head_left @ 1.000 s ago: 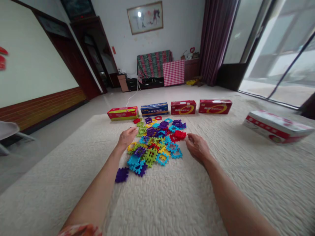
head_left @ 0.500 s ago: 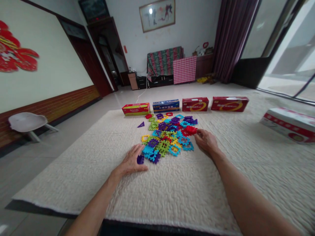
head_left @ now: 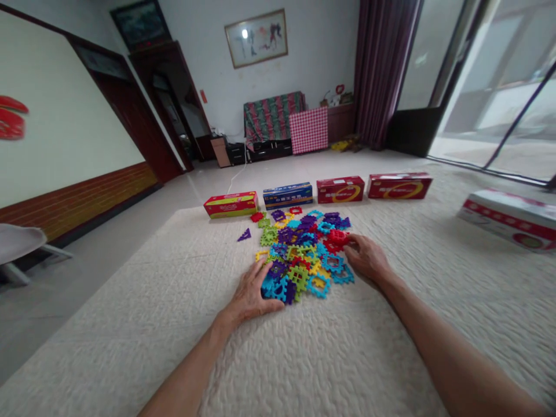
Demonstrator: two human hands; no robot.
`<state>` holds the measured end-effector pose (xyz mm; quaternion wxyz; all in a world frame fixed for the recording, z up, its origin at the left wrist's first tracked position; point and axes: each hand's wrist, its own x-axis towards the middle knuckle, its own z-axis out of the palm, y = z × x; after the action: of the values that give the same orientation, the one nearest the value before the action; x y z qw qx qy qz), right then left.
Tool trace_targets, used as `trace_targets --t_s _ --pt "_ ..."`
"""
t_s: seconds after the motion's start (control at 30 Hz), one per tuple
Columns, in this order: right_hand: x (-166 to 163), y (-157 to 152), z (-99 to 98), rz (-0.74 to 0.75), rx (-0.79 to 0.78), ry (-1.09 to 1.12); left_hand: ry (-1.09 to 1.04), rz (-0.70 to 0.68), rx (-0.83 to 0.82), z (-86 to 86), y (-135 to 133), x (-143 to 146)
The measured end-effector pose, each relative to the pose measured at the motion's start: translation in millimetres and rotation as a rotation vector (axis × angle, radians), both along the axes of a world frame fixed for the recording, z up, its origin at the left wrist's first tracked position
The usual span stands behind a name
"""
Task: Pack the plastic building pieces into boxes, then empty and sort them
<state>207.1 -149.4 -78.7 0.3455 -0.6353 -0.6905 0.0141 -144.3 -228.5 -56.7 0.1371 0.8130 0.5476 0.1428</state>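
A heap of flat plastic interlocking toy pieces [head_left: 299,277] in purple, green, blue, yellow and red lies on the pale quilted cover [head_left: 330,359]. My left hand [head_left: 252,292] rests against the heap's near left edge, its fingers spread and thumb apart, partly hiding light-blue pieces [head_left: 280,288] there. On the heap's right side my right hand [head_left: 367,255] has its fingers bent, with the fingertips closed at the edge of a red interlocking piece [head_left: 337,236]. A loose purple triangular piece [head_left: 244,234] lies apart on the left.
Behind the heap stand a red-and-green box [head_left: 231,205], a blue box [head_left: 287,196] and two red boxes [head_left: 340,190] [head_left: 400,186] in a row. A white-and-red box [head_left: 510,220] sits at the right. A pale stool [head_left: 19,240] stands on the floor at left.
My left hand has moved rightward, closer in against the heap, covering more of its near left edge. My right hand stays by the red pieces. The head view has shifted.
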Motion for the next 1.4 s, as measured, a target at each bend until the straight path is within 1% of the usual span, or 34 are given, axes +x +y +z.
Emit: trace_targets --t_s 0.2,0.43,0.63,0.77,0.83,1.0,1.1,1.27,1.4 --pt "0 2 -0.5 0.017 0.027 -0.054 -0.040 0.011 0.016 -4.2 0 0" --pt "0 4 -0.9 0.010 0.000 -0.109 -0.045 0.002 0.034 -11.3 3 -2" --pt "-3 2 0.6 -0.003 0.005 -0.076 -0.039 0.001 0.013 -6.1 1 -1" --pt "-4 2 0.7 -0.020 0.026 -0.015 -0.022 0.007 0.011 -4.8 1 -1" --pt "-5 2 0.3 -0.009 0.022 -0.019 -0.020 0.004 0.031 -6.9 1 -1" --pt "-5 3 -0.1 0.066 -0.025 -0.126 -0.043 0.000 0.109 -15.9 1 -3" --pt "-6 1 1.7 0.090 -0.031 -0.086 -0.078 -0.016 0.158 -18.8 1 -3" --pt "-7 -6 6.7 0.133 -0.040 0.085 -0.106 -0.003 0.171 -17.8 -1 -1" --pt "-8 -9 10.4 0.167 -0.036 0.064 -0.101 0.013 0.177 -19.6 -1 -2"
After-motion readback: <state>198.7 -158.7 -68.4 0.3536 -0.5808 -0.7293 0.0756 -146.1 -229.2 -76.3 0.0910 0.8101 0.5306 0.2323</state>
